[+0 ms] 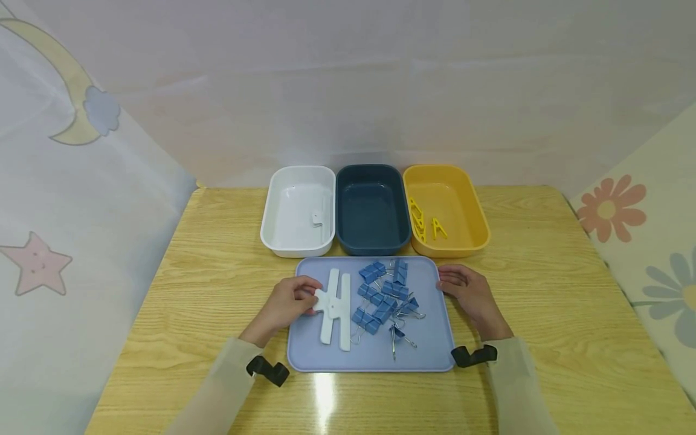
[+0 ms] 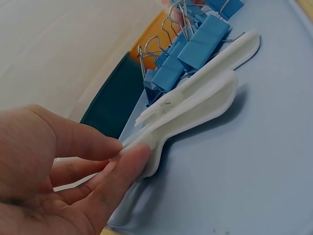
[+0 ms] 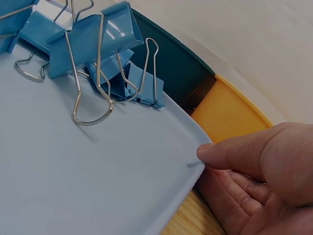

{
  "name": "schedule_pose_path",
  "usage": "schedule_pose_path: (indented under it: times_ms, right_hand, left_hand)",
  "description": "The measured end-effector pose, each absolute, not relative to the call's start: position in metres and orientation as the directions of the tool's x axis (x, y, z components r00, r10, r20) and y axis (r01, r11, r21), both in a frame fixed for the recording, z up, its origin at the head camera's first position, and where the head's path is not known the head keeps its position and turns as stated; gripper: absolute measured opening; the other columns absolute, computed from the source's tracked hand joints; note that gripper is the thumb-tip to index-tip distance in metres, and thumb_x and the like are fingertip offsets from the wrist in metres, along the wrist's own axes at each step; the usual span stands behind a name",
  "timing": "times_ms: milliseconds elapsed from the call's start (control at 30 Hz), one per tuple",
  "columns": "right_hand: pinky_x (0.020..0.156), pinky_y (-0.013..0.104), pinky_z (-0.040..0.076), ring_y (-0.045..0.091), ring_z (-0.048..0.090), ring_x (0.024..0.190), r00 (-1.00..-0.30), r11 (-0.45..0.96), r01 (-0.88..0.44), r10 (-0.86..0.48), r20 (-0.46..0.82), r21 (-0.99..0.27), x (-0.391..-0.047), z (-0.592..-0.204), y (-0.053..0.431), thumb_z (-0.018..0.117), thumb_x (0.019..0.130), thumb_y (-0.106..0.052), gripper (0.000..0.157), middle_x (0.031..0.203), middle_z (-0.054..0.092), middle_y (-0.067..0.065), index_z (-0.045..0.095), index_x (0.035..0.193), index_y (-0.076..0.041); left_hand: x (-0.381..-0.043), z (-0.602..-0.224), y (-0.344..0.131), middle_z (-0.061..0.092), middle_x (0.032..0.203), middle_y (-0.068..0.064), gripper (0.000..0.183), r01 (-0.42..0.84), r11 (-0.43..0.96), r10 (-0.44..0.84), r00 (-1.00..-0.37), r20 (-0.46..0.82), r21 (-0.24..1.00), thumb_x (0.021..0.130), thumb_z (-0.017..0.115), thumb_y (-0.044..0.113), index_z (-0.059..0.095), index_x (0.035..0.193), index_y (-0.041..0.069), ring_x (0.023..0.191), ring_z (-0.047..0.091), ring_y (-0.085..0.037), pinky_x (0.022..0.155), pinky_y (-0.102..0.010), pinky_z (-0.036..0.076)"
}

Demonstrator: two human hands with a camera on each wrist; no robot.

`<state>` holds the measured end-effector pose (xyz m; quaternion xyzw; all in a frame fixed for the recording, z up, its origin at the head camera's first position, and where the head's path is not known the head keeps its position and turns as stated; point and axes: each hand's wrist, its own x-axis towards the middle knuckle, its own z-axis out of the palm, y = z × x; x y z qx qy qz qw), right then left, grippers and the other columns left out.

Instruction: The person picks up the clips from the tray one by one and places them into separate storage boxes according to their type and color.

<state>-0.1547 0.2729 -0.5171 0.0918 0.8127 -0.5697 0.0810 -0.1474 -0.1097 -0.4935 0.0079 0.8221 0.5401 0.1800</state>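
Observation:
Two long white bag clips (image 1: 345, 311) lie side by side on the left part of a pale blue tray (image 1: 380, 360). My left hand (image 1: 290, 300) pinches the tab of the left one between thumb and fingers; in the left wrist view that white clip (image 2: 200, 105) slants over the tray. Several blue binder clips (image 1: 385, 309) with silver wire handles are heaped right of the white ones. At the tray's right edge my right hand (image 1: 470, 296) grips the rim, its thumb (image 3: 220, 152) on top and the other fingers outside and below.
Behind the tray stand three bins in a row. The white bin (image 1: 288, 246) holds a white clip (image 1: 324, 217), the dark blue bin (image 1: 372, 246) is in the middle, and the yellow bin (image 1: 462, 211) holds several small yellow clips (image 1: 417, 220). All stand on a wooden table (image 1: 217, 266).

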Motion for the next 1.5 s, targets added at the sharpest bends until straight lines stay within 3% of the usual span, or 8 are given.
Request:
schedule_pose_path:
  times_ms: [1500]
  right_hand:
    - [0.08, 0.009, 0.052, -0.008, 0.06, 0.09, -0.976, 0.324, 0.216, 0.049, -0.211, -0.921, -0.153, -0.514, 0.271, 0.067, 0.09, -0.008, 0.045, 0.13, 0.057, 0.027, 0.054, 0.131, 0.004]
  left_hand:
    - [-0.152, -0.478, -0.121, 0.065, 0.098, -0.013, 0.026, -0.187, 0.382, 0.182, -0.945, -0.272, 0.905, 0.086, 0.064, -0.003, 0.066, 0.111, 0.003, 0.072, 0.065, -0.015, 0.068, -0.032, 0.061]
